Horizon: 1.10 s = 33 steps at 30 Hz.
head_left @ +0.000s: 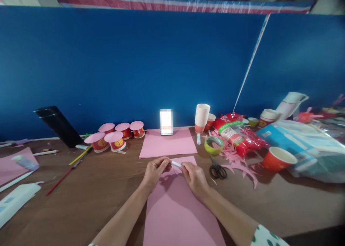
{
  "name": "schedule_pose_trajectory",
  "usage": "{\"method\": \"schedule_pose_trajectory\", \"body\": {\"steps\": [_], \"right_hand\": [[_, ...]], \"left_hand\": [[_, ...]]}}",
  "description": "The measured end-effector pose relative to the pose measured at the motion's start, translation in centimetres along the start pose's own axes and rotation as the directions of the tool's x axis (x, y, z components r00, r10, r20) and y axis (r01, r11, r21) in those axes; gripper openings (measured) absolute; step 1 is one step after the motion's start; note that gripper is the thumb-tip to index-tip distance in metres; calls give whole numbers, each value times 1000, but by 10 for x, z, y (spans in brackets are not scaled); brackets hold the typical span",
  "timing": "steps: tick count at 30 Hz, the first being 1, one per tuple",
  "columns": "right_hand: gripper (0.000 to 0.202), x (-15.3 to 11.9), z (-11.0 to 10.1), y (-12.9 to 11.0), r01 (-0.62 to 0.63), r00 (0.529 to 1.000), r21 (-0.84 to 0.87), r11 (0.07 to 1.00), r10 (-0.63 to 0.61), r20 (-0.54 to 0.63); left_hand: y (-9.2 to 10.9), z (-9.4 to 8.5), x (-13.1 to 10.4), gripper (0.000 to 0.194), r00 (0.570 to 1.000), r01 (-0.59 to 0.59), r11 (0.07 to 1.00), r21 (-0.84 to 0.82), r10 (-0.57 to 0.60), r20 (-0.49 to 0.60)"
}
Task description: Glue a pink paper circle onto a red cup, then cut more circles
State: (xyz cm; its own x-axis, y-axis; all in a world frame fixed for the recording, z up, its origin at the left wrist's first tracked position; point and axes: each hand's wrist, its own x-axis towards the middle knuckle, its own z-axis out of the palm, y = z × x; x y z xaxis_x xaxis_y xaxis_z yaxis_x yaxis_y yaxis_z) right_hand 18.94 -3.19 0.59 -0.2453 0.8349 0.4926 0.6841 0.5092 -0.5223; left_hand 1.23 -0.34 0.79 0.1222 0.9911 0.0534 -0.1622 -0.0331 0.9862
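Spanning the gap between left hand (155, 172) and right hand (196, 178), a white stick (176, 164) sits pinched at both ends by fingertips.

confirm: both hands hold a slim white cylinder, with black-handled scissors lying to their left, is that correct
The side is wrong: in the head view, the black-handled scissors lie to the right of the left hand and right hand, which do hold the slim white cylinder.
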Motion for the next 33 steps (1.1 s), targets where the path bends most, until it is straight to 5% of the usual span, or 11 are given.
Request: {"method": "schedule_pose_trajectory", "body": {"steps": [6,13,21,26,29,33], "right_hand": [[18,7,-6,-4,7,999,-37,999,-9,-34],[18,4,-63,20,-74,997,-213,974,67,-42],[19,-51,-122,90,-335,941,-539,773,309,-141],[21,-62,-131,97,-372,926,-606,703,328,-189],[25,-60,-123,83,-303,953,-652,695,242,-185],[23,-60,-102,58,-38,997,-628,778,76,34]], "left_hand": [[-6,-6,6,40,996,-8,1000,-14,7,-93],[-3,-11,3,50,991,-15,1000,-26,12,-132],[2,-3,-7,34,974,-227,899,375,206,95],[17,10,-17,30,921,-343,758,555,157,355],[32,25,-32,35,831,-480,624,617,98,547],[40,52,-73,46,747,-605,369,705,-43,663]]}}
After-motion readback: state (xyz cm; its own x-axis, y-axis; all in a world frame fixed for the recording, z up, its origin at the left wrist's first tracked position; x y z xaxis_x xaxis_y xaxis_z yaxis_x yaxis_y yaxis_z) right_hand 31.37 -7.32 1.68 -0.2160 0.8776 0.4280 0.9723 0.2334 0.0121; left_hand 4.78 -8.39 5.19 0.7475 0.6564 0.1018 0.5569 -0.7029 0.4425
